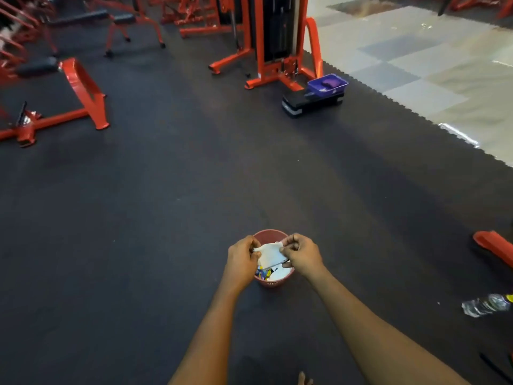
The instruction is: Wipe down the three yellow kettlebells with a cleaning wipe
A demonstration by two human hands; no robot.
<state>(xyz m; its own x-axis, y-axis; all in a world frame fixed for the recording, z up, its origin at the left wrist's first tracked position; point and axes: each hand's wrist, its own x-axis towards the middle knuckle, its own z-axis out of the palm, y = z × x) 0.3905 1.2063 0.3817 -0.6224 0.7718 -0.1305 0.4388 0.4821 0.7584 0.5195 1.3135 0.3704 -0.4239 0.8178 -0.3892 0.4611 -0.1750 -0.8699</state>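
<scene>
The white cleaning wipe (270, 254) is stretched between your left hand (241, 258) and right hand (302, 254), each grip pinching one edge, above the small red plastic bin (273, 282) of scraps on the black rubber floor (166, 218).

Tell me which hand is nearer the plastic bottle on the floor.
Right. The right hand grips the wipe at its right edge, with the plastic bottle off to its right; the left hand grips the left edge, farther from it.
</scene>
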